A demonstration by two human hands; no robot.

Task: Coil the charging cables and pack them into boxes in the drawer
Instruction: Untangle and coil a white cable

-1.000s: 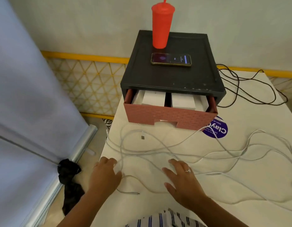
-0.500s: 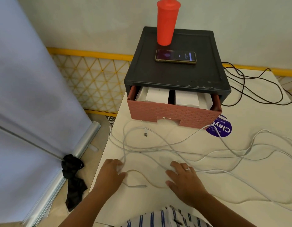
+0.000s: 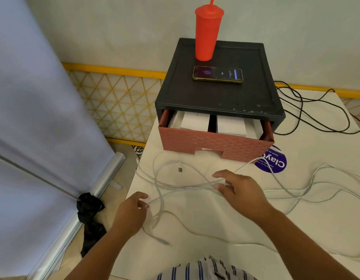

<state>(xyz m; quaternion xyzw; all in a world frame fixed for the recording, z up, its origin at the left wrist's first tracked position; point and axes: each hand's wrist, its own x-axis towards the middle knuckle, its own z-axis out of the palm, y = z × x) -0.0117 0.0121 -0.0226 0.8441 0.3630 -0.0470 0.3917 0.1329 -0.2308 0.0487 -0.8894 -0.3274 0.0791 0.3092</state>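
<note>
Several long white charging cables (image 3: pixel 308 186) lie tangled across the white table (image 3: pixel 215 225). My left hand (image 3: pixel 131 214) pinches one white cable near the table's left edge and holds it slightly off the surface. My right hand (image 3: pixel 242 191) is further forward, with a bundle of cable strands running between its thumb and curled fingers. A loose plug end (image 3: pixel 180 169) lies ahead of both hands. The pink brick-patterned drawer (image 3: pixel 211 141) is pulled partly open from its black cabinet (image 3: pixel 219 96). Two white boxes (image 3: pixel 194 121) sit side by side inside it.
A red tumbler (image 3: pixel 208 33) and a lit phone (image 3: pixel 217 75) rest on top of the cabinet. Black cables (image 3: pixel 316 116) loop at the table's back right. A purple sticker (image 3: pixel 275 163) marks the table. A blue backdrop (image 3: pixel 33 118) stands beyond the left edge.
Both hands have come up off the table and taken hold of white cable. My right hand has moved forward towards the drawer, drawing strands with it.
</note>
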